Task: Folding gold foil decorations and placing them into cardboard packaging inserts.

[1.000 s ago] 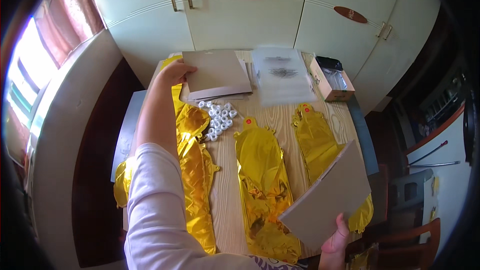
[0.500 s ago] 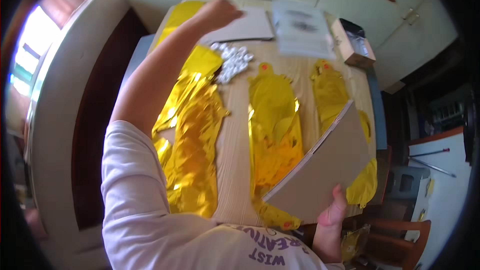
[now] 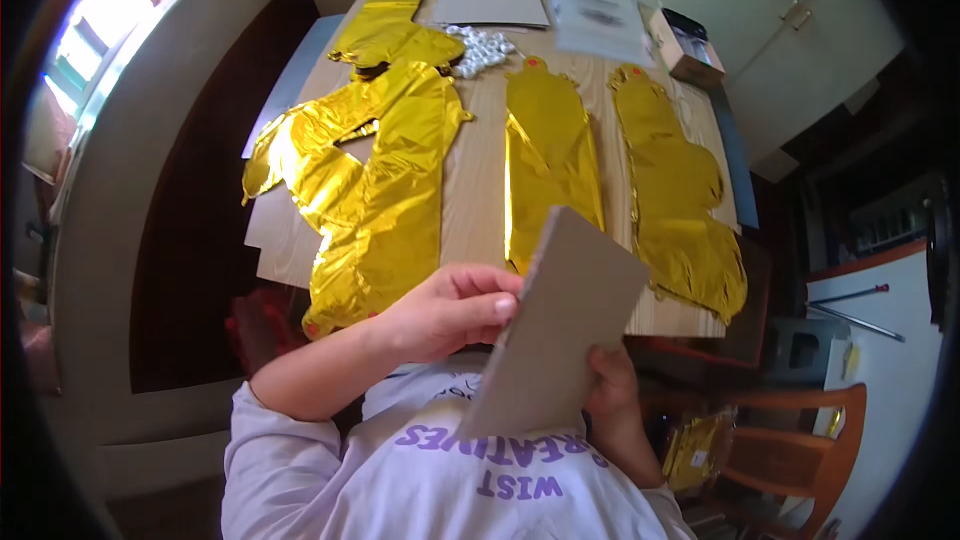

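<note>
My right hand (image 3: 612,382) grips a grey cardboard-backed pad (image 3: 575,310) by its right edge, thumb on the grey back. The pad is tilted upright in front of my chest, and its other face is turned away from view. At its left edge my left hand (image 3: 455,310) is closed, thumb and fingers pinching there; some fingertips are hidden. Beyond the pad, flat gold foil balloons lie on the wooden table (image 3: 475,190): a large branching one (image 3: 390,180) at left, a narrow one (image 3: 550,140) in the middle, and a curved one (image 3: 670,180) at right.
A white board (image 3: 490,5), a clear plastic sheet (image 3: 600,22) and a box with dark contents (image 3: 688,45) line the far edge. A pile of small white shiny pieces (image 3: 482,52) sits beside the left balloon. A wooden chair (image 3: 790,450) stands at lower right.
My left hand has come back from the far end of the table to the pad's left edge. The pad has moved left and been turned more upright, closer to my chest.
</note>
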{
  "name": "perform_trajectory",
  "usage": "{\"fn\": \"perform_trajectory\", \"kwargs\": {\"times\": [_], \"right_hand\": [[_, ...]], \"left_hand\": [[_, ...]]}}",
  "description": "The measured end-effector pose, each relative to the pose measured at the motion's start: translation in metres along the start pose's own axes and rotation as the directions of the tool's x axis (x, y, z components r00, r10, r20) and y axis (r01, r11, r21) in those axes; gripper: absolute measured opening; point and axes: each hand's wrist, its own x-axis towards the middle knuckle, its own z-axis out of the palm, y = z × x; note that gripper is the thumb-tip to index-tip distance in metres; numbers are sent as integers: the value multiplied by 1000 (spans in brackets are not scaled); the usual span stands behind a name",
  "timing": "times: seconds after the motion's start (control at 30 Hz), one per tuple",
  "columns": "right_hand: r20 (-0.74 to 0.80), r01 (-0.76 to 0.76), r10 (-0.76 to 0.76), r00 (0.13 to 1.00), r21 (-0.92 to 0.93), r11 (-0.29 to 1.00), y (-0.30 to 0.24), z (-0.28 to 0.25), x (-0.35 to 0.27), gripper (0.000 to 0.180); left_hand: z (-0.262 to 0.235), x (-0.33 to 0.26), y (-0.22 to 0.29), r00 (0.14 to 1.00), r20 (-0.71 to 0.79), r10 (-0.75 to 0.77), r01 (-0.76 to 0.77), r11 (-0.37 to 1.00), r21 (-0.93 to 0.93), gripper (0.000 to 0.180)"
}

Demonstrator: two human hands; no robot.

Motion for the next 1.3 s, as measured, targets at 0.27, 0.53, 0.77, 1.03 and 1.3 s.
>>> {"fn": "perform_trajectory", "kwargs": {"times": [0.27,0.53,0.77,1.03,1.3], "right_hand": [[74,-35,26,997,130,991,30,-23,-22,49],[108,-20,4,994,148,989,39,-32,-25,46],[18,195,-194,981,-122,973,34,-28,-28,49],[25,407,-447,894,-459,790,23,-14,-32,30],[101,484,-591,800,-691,537,20,5,-36,22]], "left_hand": [[11,-34,-44,991,-103,90,-95,995,-41,24],[9,-44,-55,990,-96,108,-110,994,-12,23],[32,-49,-34,741,114,662,-235,96,967,13],[39,-43,-27,704,-169,690,26,214,977,9],[37,-38,-30,637,-104,763,78,70,994,8]]}}
